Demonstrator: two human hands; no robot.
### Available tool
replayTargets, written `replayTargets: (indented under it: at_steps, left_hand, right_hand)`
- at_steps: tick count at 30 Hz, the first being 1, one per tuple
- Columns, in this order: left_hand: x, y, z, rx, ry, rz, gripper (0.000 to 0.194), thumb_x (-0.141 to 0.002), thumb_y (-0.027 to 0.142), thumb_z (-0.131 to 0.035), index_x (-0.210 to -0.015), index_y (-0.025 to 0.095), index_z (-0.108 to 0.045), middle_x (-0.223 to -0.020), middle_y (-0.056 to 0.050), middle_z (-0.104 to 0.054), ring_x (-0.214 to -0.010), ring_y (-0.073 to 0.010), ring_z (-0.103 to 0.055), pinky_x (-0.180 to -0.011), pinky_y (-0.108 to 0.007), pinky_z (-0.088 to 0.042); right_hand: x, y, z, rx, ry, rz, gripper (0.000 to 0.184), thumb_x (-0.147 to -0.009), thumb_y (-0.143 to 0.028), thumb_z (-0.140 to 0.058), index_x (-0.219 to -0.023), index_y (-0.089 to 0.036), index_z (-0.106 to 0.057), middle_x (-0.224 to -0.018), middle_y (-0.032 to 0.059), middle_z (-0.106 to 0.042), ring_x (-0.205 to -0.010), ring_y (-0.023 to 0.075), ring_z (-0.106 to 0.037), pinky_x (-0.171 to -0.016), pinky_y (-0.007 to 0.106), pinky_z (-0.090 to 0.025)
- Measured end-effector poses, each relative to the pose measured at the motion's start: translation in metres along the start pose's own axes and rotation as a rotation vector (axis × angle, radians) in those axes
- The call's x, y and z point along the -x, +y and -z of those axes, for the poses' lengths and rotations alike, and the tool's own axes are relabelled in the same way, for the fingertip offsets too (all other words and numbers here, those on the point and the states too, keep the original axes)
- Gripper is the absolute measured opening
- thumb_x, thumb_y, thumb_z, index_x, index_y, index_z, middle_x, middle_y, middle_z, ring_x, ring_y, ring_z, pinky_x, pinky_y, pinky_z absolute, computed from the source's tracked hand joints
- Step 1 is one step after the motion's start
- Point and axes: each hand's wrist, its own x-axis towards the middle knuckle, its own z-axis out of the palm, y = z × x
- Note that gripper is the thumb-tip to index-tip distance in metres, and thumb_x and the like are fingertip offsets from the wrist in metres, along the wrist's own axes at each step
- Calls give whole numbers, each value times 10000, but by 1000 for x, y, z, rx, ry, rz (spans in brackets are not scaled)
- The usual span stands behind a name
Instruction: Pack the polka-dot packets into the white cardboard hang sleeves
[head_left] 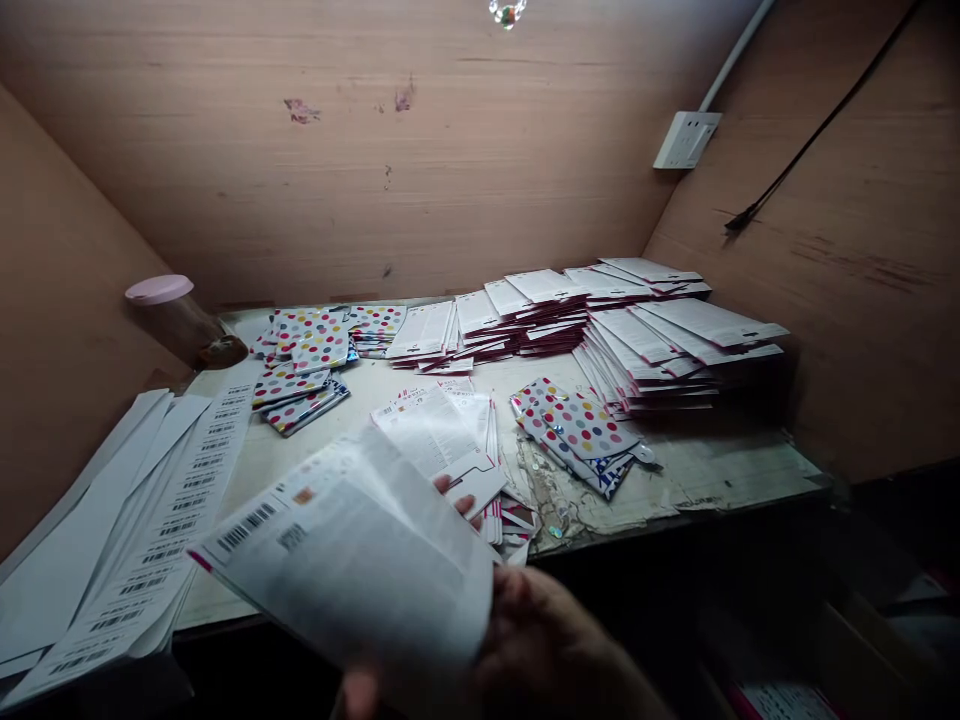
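My hands hold a fanned bundle of white barcoded packaging cards (pixel 352 560) up over the table's near edge. My right hand (pixel 547 645) grips its lower right side. My left hand (pixel 360 695) shows only in part at the bottom, and fingertips (pixel 454 495) appear past the bundle, perhaps from this hand. Just beyond lies a loose pile of similar white cards (pixel 435 430). Polka-dot packets (pixel 577 430) lie to the right of that pile, with more (pixel 300 345) at the far left. Stacks of white cards (pixel 645 340) cover the back right.
Long barcode label strips (pixel 172 530) lie on the pale table (pixel 255 480) at the left. A pink-lidded jar (pixel 176 320) stands at the back left. Wooden walls (pixel 375 150) enclose the table, with a wall socket (pixel 686 140) and black cable (pixel 817 130) at the upper right.
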Motion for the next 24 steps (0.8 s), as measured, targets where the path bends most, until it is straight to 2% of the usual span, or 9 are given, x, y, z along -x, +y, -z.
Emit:
replayTargets:
  at_steps: [2, 5, 8, 11, 14, 16, 19, 22, 24]
  left_hand:
    - [-5, 14, 4, 22, 17, -26, 1439, -86, 748, -787, -1399, 287, -417, -1440, -167, -471, -1380, -497, -278, -1027, -656, -364]
    - [0, 25, -2, 79, 91, -71, 1298, -313, 821, -732, -1417, 223, -403, -1445, -184, -462, -1374, -480, -307, -1029, -635, -383]
    - [7, 25, -19, 140, 93, -100, 1053, -563, 805, -632, -1414, 219, -430, -1391, -155, -536, -1318, -456, -413, -1033, -615, -400]
    - [8, 21, -34, 178, 85, -97, 992, -608, 808, -580, -1390, 207, -471, -1319, -149, -597, -1278, -455, -458, -1029, -623, -398]
    - [3, 20, -38, 199, 83, -103, 975, -623, 796, -584, -1376, 184, -489, -1308, -165, -599, -1268, -457, -469, -1032, -628, -385]
    - [-1, 20, -37, 192, 103, -101, 978, -632, 807, -562, -1382, 185, -481, -1321, -167, -588, -1271, -452, -469, -1035, -620, -383]
    - [-5, 21, -35, 166, 139, -112, 989, -642, 829, -514, -1414, 217, -435, -1376, -145, -549, -1293, -433, -455, -1047, -602, -377]
    - [-6, 22, -37, 171, 132, -125, 1030, -621, 843, -519, -1431, 217, -404, -1413, -146, -515, -1317, -431, -425, -1052, -598, -371]
    - [-5, 23, -39, 185, 115, -145, 1049, -605, 841, -545, -1432, 210, -403, -1416, -155, -509, -1324, -437, -412, -1047, -600, -372]
  right_hand:
    - [-6, -29, 42, 489, 173, 134, 465, -849, -592, -550, -1011, -173, -667, -964, 128, -707, -905, 277, -676, -807, 451, -541]
    - [-26, -63, 117, 1373, 693, 396, 439, -843, -401, -572, -1168, -111, -623, -1324, 219, -553, -1250, 365, -501, -1048, 554, -390]
    - [-50, -69, 170, 1806, 696, 319, 527, -793, -223, -536, -1280, -24, -542, -1354, 258, -526, -1309, 379, -449, -1057, 541, -405]
    - [-63, -62, 186, 1840, 671, 311, 507, -769, -119, -491, -1259, -10, -563, -1268, 259, -597, -1229, 377, -537, -989, 514, -481]
    - [-54, -65, 166, 1840, 712, 369, 477, -821, -68, -402, -1265, -56, -575, -1234, 236, -627, -1145, 356, -610, -927, 511, -524]
    - [-34, -71, 138, 1762, 675, 545, 478, -879, -88, -369, -1320, -136, -548, -1262, 176, -628, -1123, 306, -635, -924, 456, -543]
    - [5, -76, 83, 1474, 362, 855, 488, -924, -139, -410, -1396, -241, -480, -1313, 87, -609, -1144, 247, -629, -920, 351, -563]
    - [28, -70, 39, 1418, -5, 853, 532, -921, -115, -416, -1443, -215, -416, -1355, 93, -569, -1219, 254, -572, -971, 364, -544]
    - [31, -63, 22, 1523, -80, 856, 579, -901, -56, -399, -1471, -147, -352, -1384, 141, -525, -1284, 279, -501, -1025, 413, -501]
